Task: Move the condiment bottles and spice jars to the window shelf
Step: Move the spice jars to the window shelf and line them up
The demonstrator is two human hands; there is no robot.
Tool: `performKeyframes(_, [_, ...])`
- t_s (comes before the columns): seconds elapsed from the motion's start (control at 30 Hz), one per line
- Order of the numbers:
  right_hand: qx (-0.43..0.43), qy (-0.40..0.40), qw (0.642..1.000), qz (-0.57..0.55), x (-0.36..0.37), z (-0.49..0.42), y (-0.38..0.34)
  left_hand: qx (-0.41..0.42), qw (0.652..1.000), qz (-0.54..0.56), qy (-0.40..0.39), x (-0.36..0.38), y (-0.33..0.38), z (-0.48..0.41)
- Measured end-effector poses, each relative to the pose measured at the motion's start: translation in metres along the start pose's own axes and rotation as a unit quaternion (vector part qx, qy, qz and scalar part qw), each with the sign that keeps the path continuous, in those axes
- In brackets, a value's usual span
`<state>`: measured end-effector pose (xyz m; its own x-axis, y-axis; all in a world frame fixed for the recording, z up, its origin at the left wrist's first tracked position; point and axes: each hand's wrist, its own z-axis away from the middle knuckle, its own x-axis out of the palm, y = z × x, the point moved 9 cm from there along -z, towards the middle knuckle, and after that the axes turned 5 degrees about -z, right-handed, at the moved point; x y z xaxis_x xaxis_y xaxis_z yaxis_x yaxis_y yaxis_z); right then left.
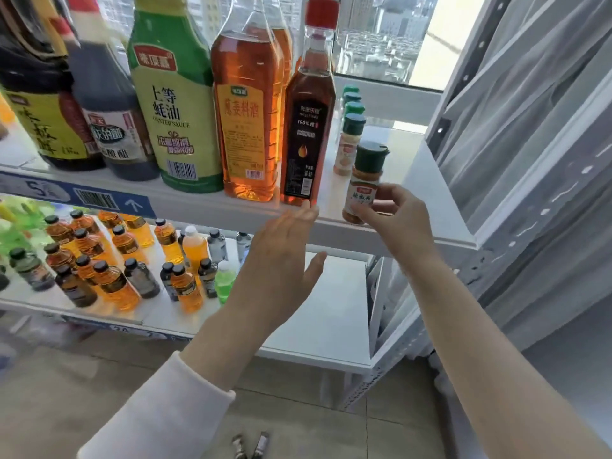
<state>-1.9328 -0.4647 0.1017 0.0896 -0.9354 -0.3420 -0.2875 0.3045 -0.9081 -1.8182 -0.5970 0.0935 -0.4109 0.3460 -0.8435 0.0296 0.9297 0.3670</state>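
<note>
— So, where is the spice jar [364,185]?
— Upright at the front edge of the window shelf [415,180], pinched by the right hand [399,220].
— And the left hand [281,260]?
— Fingers straight, holding nothing, fingertips [308,212] at the base of the red-capped oil bottle [309,134].

A right hand [395,215] pinches a green-capped spice jar [363,187] at the front edge of a white window shelf [427,207]. The left hand [281,256] reaches up with straight fingers, its fingertips touching the base of a red-capped oil bottle [309,127] beside larger sauce bottles.
</note>
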Motion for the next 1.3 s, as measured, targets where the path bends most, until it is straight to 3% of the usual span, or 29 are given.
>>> performKeyframes(0.2, [-0.025,-0.039,0.999,0.027,0.018,-0.046,0.015,-0.019,1.0,-0.015,0.016,0.014,-0.003,-0.024])
performKeyframes(0.63, [-0.037,-0.035,0.999,0.002,0.033,-0.07,0.034,-0.037,0.999,-0.023,0.017,0.028,-0.009,-0.04])
performKeyframes(0.73, [-0.046,-0.005,0.999,-0.004,0.024,-0.063,0.031,-0.027,0.999,-0.013,0.03,0.027,-0.012,-0.036])
performKeyframes(0.87, [-0.149,0.078,0.986,0.013,0.004,-0.02,0.009,-0.015,0.998,0.0,0.058,0.024,-0.023,-0.017])
performKeyframes(0.97, [-0.181,0.112,0.977,0.004,0.001,0.031,0.003,-0.016,0.998,0.026,0.062,0.022,-0.035,0.008])
performKeyframes(1.1, [-0.131,0.101,0.986,0.006,0.026,0.102,0.029,-0.024,0.998,0.053,0.038,0.026,-0.061,0.057])
performKeyframes(1.3, [0.067,0.045,0.997,0.014,0.099,0.24,0.14,-0.058,0.992,0.091,-0.071,0.073,-0.127,0.183])
